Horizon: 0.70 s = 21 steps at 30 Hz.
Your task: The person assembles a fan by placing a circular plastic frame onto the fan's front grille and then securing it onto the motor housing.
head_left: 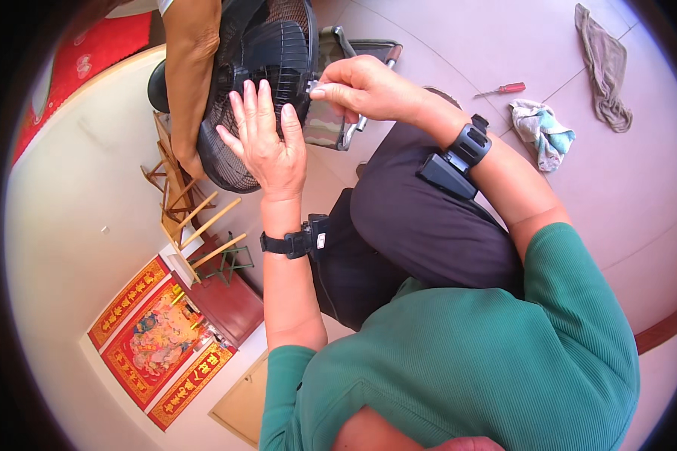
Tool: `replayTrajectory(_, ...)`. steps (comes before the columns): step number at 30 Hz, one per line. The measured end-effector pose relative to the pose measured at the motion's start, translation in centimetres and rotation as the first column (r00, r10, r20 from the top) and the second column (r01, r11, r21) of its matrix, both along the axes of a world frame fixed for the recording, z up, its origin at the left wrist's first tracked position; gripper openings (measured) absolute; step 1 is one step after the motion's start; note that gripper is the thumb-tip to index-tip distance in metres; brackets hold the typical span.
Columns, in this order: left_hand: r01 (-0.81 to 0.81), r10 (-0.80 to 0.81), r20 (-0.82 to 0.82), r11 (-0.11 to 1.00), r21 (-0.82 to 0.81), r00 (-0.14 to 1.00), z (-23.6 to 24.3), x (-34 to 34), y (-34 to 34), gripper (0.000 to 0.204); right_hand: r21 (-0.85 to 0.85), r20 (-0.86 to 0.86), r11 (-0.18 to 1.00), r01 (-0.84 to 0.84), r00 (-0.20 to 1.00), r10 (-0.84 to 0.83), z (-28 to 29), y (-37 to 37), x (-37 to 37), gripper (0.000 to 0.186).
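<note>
We spread our left hand (271, 150), grasping nothing, over the black fan (286, 56), cut off above. Our right hand (365, 89) pinches a mostly hidden small piece (312, 86) at its edge.

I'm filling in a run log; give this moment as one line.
left hand: open, over fan; right hand: pinching small part at fan's rim; another person's hand: at fan; screwdriver: on floor

Lower left: gold characters (192, 385) stand on red banners (130, 295). Center: the black wrist device (299, 243) carries a white label (321, 240), illegible.
</note>
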<state>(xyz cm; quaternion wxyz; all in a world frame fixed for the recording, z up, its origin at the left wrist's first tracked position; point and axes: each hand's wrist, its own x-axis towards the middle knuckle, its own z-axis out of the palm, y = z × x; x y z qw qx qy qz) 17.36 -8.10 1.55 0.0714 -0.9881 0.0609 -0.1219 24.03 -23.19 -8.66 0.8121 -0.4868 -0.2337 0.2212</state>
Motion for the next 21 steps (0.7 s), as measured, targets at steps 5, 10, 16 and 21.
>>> replayTrajectory(5, 0.007, -0.009, 0.038, 0.997, 0.072, 0.999, -0.8, 0.2, 0.0, 0.044, -0.032, 0.046, 0.999, 0.015, 0.999, -0.013, 0.1, 0.4, 0.8, 0.037)
replayTrajectory(10, -0.01, 0.002, 0.061, 0.991, 0.13, 0.998, -0.9, 0.1, -0.4, 0.043, -0.03, 0.019, 1.0, 0.005, 1.0, -0.005, 0.0, 0.4, 0.3, 0.035)
replayTrajectory(16, -0.025, 0.018, 0.048, 0.988, 0.155, 0.999, -0.9, -0.1, -0.1, 0.043, -0.028, -0.125, 0.991, -0.129, 0.984, 0.125, -0.7, 0.0, -0.6, 0.025)
replayTrajectory(21, -0.023, 0.013, 0.085, 0.993, 0.119, 0.996, -1.1, -0.1, 0.2, 0.041, 0.037, -0.202, 0.988, -0.151, 0.967, 0.155, -0.6, -0.2, -0.5, 0.024)
